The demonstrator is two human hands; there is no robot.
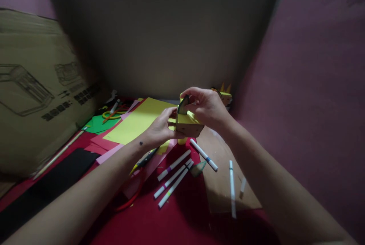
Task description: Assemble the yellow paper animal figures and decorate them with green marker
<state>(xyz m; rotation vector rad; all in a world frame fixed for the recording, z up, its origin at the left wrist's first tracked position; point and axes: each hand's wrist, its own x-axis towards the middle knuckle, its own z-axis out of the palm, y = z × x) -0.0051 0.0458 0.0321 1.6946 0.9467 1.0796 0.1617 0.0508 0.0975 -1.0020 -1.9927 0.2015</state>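
Note:
A small box-like craft (190,128) with a yellow top and brown cardboard side is held over the middle of the table. My left hand (163,126) grips its left end, fingers behind and thumb below. My right hand (205,105) pinches a dark-edged, curved cardboard piece (183,105) that stands upright on the yellow top. Whether that piece is fixed to the top cannot be made out. A similar green-edged piece (199,169) lies on the red table below, beside several white markers (174,165).
Yellow sheets (142,117), green paper (101,124) and scissors lie at the left. A brown cardboard sheet (221,161) with more markers is at the right. Behind my right hand sits another yellow craft (226,96). A large carton (34,85) stands far left, near a black strip (57,184).

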